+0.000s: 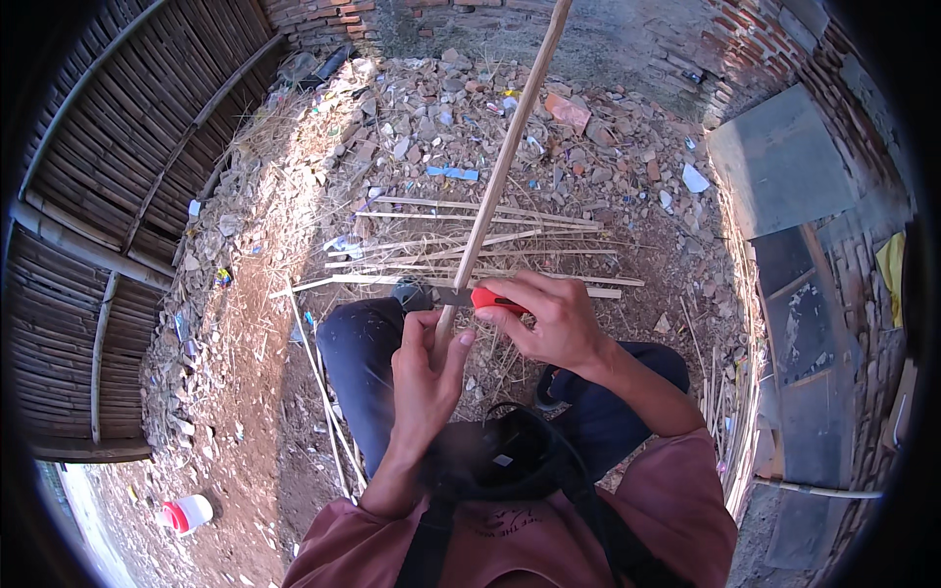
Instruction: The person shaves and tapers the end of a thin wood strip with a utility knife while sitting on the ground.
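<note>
A long, pale strip of bamboo or wood [509,147] slants up and away from me. My left hand [421,380] is closed round its lower end, the thumb pointing up along it. In my right hand [557,321] is a red-handled knife [486,298], its dark blade lying across the strip just above my left fingers. The fingers of the right hand wrap the handle and hide part of it. Beyond my hands, several thin pale strips [490,263] lie loosely crossed on the ground.
Rubble and broken brick [431,127] spread back to a brick wall [627,39]. A slatted bamboo wall [108,196] rises on the left. Grey panels [784,162] lean at the right. A red-and-white container [186,514] lies at the lower left. My bent legs [353,363] flank the work.
</note>
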A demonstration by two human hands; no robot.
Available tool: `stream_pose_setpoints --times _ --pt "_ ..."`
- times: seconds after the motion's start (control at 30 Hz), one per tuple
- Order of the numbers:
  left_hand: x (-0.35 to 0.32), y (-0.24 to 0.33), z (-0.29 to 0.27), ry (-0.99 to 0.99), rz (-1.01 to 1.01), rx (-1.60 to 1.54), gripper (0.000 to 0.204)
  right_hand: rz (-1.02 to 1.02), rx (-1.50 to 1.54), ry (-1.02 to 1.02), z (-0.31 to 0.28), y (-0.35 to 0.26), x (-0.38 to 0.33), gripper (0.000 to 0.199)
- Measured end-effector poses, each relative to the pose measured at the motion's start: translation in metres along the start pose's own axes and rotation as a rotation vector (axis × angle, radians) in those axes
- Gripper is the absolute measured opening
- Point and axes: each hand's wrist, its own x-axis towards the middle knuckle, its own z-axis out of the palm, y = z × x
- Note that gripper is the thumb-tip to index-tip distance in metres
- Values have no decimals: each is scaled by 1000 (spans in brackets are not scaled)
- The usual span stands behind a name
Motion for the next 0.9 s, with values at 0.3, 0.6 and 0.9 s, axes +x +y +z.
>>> stream_pose_setpoints --times 0.3,0.6,0.9 --pt "-3 -14 1 33 47 18 18 2 -7 26 -2 -1 4 28" --pt "-22 -13 -2 -7 7 146 16 121 -51 164 -37 40 26 29" --pt "-30 -24 -4 -77 -10 106 17 270 -2 151 -58 36 23 27"
